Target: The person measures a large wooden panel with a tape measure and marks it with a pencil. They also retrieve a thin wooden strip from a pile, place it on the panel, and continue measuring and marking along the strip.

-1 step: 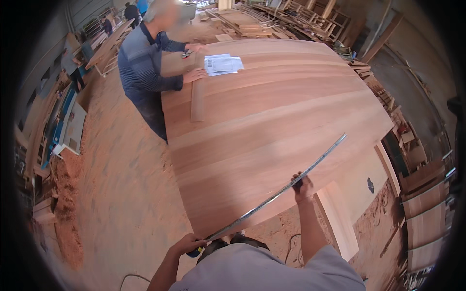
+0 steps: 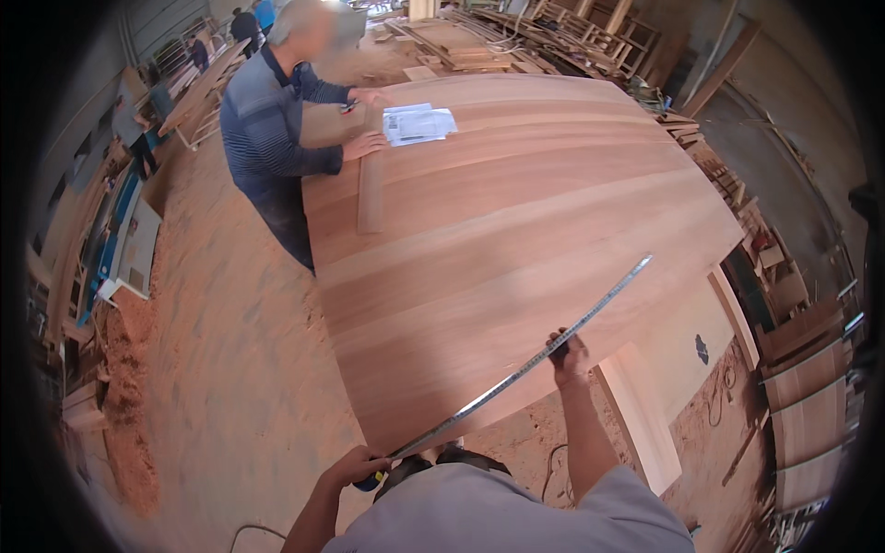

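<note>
I have a long metal straightedge laid slantwise over the near corner of a big wooden panel. It runs from low by my chest up and away to the right, and its far tip reaches out over the panel's right edge. My left hand closes around the near end, where there seems to be a dark blue and yellow grip, though my fingers hide most of it. My right hand sits about midway along, fingers curled over the blade and pressing it against the wood; I cannot tell whether the thumb hooks underneath.

The strip looks thin and narrow for its length, so I judge it light but springy. Held at one end only, it would likely droop and whip, so two spread holds like these suit it. Its bare metal face probably slides easily on smooth boards, so steady downward pressure near the middle should keep it from creeping. The edges may be sharp, so flat fingers on top seem safer than wrapping around them.

The panel looks heavy and stiff, made of glued boards with the grain running along its length. Across it, another person leans both hands on a narrow loose board lying on the panel, just beside some white papers. Sawdust covers the floor, and a pale board lies near my right forearm.
</note>
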A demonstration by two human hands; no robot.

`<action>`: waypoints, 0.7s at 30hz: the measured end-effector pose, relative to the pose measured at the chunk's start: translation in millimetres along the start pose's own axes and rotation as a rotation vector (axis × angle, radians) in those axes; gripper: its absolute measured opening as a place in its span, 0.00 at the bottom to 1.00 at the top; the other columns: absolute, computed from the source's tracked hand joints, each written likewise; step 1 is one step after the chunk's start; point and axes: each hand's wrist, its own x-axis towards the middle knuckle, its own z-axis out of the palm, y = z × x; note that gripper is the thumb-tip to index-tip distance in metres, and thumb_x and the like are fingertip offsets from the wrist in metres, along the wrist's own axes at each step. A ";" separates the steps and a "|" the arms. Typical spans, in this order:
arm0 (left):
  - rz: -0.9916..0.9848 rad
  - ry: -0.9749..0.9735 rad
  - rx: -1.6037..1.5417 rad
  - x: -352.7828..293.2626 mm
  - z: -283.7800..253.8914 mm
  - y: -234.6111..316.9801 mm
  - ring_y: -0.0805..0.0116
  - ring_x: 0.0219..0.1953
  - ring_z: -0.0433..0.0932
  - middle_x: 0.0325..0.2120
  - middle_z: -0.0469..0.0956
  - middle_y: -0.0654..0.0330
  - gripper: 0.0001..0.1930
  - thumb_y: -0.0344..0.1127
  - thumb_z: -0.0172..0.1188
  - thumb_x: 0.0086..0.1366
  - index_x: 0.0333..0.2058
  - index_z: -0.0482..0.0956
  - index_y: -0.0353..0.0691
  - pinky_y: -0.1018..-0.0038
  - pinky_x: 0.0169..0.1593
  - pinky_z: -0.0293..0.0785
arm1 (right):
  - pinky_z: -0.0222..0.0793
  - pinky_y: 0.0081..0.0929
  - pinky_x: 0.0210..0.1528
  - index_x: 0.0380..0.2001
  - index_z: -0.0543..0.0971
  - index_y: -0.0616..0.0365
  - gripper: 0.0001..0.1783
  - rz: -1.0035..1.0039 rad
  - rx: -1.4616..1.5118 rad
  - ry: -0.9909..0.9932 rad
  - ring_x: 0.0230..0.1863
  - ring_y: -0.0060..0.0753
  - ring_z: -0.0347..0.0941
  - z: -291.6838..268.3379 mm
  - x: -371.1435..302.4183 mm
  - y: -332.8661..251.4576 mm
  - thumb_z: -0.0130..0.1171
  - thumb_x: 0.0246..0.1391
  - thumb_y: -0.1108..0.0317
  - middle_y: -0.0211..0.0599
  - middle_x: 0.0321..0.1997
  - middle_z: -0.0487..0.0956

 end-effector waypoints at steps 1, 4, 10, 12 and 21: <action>-0.006 0.003 -0.030 -0.4 2.2 -7.5 0.75 0.29 0.77 0.24 0.81 0.63 0.14 0.42 0.61 0.66 0.33 0.86 0.36 0.74 0.36 0.73 | 0.80 0.36 0.41 0.48 0.75 0.61 0.16 0.012 -0.011 0.015 0.36 0.41 0.80 1.9 -4.8 3.5 0.51 0.65 0.60 0.44 0.36 0.82; 0.006 0.011 -0.047 0.3 5.3 -14.2 0.76 0.29 0.77 0.25 0.81 0.64 0.14 0.42 0.62 0.66 0.33 0.87 0.35 0.75 0.35 0.73 | 0.79 0.41 0.41 0.48 0.74 0.62 0.24 0.029 0.021 0.071 0.37 0.44 0.80 8.6 -19.0 3.9 0.44 0.68 0.50 0.47 0.38 0.82; -0.018 -0.016 -0.019 -7.3 5.4 -11.2 0.73 0.32 0.80 0.26 0.84 0.60 0.16 0.43 0.60 0.66 0.33 0.87 0.34 0.75 0.40 0.76 | 0.81 0.36 0.39 0.47 0.75 0.62 0.16 -0.040 -0.023 0.123 0.36 0.40 0.81 -7.5 -12.3 -13.7 0.49 0.68 0.59 0.44 0.37 0.83; -0.002 -0.012 -0.030 -8.4 6.9 -12.3 0.73 0.31 0.80 0.26 0.84 0.60 0.16 0.43 0.60 0.66 0.33 0.87 0.34 0.75 0.40 0.76 | 0.82 0.34 0.39 0.45 0.76 0.61 0.14 -0.040 -0.064 0.099 0.35 0.38 0.81 -14.2 -10.5 -11.7 0.51 0.67 0.61 0.43 0.36 0.83; 0.075 0.022 -0.002 -2.1 21.3 2.4 0.73 0.30 0.79 0.24 0.82 0.60 0.18 0.44 0.57 0.69 0.32 0.86 0.35 0.74 0.39 0.75 | 0.82 0.33 0.39 0.45 0.79 0.64 0.19 0.310 -0.446 -0.309 0.35 0.32 0.81 48.1 -102.3 93.8 0.55 0.67 0.56 0.39 0.36 0.83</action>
